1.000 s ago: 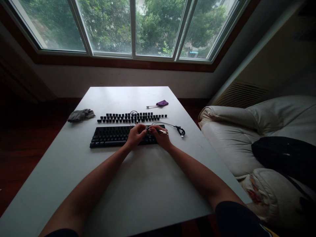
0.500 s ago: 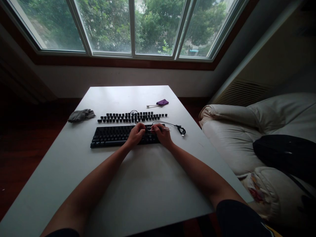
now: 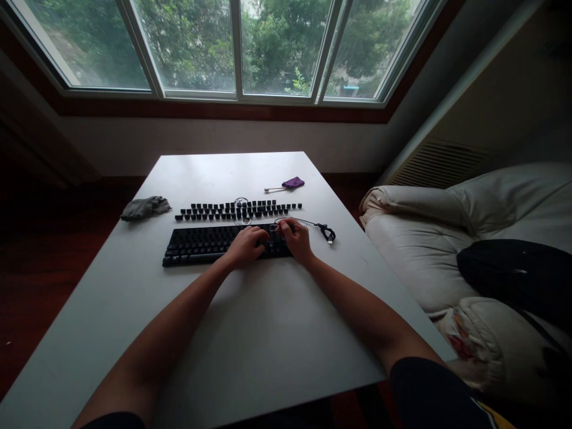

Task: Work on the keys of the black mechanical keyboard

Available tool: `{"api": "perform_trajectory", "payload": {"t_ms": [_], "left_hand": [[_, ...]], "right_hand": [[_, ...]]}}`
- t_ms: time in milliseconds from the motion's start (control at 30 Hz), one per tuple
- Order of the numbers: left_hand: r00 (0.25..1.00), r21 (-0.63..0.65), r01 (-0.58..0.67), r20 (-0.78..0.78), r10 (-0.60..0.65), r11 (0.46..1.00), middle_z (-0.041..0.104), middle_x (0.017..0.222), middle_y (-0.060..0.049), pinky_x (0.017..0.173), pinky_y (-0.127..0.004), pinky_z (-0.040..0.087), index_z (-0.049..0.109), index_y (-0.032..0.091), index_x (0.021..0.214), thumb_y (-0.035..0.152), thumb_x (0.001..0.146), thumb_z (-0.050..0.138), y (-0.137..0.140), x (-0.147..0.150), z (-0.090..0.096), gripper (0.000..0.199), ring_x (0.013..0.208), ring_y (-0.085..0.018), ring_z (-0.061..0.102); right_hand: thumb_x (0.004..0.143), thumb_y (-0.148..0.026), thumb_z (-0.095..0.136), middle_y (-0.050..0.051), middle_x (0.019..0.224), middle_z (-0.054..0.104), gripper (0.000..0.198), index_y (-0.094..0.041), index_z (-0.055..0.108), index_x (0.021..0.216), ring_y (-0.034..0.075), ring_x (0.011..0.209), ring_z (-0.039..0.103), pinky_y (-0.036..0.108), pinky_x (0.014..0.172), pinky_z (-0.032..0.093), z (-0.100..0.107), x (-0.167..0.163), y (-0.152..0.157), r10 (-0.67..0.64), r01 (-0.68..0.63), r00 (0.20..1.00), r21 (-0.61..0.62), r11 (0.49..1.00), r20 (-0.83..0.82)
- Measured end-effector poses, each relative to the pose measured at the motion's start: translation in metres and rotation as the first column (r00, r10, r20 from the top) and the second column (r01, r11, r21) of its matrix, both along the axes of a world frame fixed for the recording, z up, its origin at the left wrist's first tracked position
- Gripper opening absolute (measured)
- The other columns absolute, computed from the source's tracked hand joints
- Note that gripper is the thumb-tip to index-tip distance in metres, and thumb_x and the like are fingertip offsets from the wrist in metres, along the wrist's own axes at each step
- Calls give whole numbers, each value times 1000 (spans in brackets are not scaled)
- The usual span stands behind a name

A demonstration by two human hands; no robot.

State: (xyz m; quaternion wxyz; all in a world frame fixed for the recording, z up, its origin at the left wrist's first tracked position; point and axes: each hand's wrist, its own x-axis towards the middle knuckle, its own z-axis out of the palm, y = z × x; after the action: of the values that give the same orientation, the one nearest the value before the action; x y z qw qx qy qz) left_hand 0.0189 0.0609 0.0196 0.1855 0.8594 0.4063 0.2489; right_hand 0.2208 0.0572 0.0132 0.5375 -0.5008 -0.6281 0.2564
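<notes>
A black keyboard (image 3: 196,245) lies across the white table, its right part partly covered by my hands. My left hand (image 3: 245,245) rests over the keys right of the middle, fingers apart and reaching to the right, holding nothing that I can see. Close beside it, my right hand (image 3: 295,239) is closed over the keyboard's right end. Between its thumb and fingers is a thin wire keycap puller (image 3: 277,229), pointing left and down at the keys; its tip is too small to make out. Behind the keyboard stand several rows of loose black keycaps (image 3: 227,210).
A coiled black USB cable (image 3: 328,232) lies right of the keyboard. A grey cloth (image 3: 145,208) is at the table's left edge. Further back are a purple cloth or pouch (image 3: 294,182) and a thin white stick (image 3: 274,189). A pale sofa (image 3: 402,250) stands on the right.
My left hand has opened from a pinch and spread over the keys. My right hand has turned the wire puller from pointing right to pointing left and down at the keyboard.
</notes>
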Motion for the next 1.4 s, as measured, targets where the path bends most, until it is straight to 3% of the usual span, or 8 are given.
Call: {"api": "perform_trajectory", "payload": {"t_ms": [133, 400, 600, 767, 1133, 1400], "left_hand": [[993, 52, 92, -82, -87, 994, 67, 102, -5, 95, -39, 46, 72, 25, 102, 14, 78, 61, 2, -4, 1, 30, 99, -24, 57], [983, 67, 137, -131, -128, 988, 67, 95, -5, 92, -37, 45, 69, 23, 91, 17, 80, 63, 6, -7, 4, 14, 95, -23, 57], [984, 53, 149, -104, -143, 987, 66, 98, -5, 92, -36, 46, 69, 24, 93, 17, 80, 63, 3, -8, 7, 16, 97, -24, 59], [996, 37, 77, -48, -75, 996, 66, 105, -5, 89, -34, 48, 70, 26, 106, 17, 84, 60, 5, -9, 2, 26, 98, -23, 62], [997, 147, -44, -49, 51, 988, 67, 105, -6, 91, -36, 44, 68, 26, 111, 19, 89, 55, 5, -6, -5, 27, 97, -23, 61], [932, 192, -343, -49, 358, 919, 66, 101, -8, 91, -42, 42, 67, 24, 100, 20, 85, 58, 8, -11, -6, 18, 101, -28, 58]], "right_hand": [[96, -42, 50, 1, 75, 72, 28, -23, 70, 89, 19, 71, 68, 30, 71, 53, 1, -1, -1, 8, -8, 1000, 12, 1000, -14], [95, -43, 50, 1, 75, 71, 28, -23, 69, 87, 19, 70, 67, 30, 71, 52, 2, -1, -1, 1, -1, 1000, -5, 1000, -19], [95, -43, 50, 1, 75, 72, 28, -23, 69, 87, 19, 71, 67, 30, 72, 53, 4, -1, -3, 7, -7, 1000, -7, 1000, -7], [95, -46, 50, 1, 76, 72, 30, -23, 69, 88, 19, 71, 68, 30, 72, 54, 2, 0, -1, 5, -6, 1000, -22, 1000, -23], [95, -46, 51, 1, 75, 72, 30, -23, 69, 89, 19, 71, 68, 30, 71, 54, 2, 0, 0, 1, -2, 999, -23, 1000, -49], [95, -47, 51, 2, 75, 72, 31, -23, 69, 88, 20, 71, 68, 31, 72, 55, -2, 0, 2, -6, 4, 998, -35, 999, -66]]}}
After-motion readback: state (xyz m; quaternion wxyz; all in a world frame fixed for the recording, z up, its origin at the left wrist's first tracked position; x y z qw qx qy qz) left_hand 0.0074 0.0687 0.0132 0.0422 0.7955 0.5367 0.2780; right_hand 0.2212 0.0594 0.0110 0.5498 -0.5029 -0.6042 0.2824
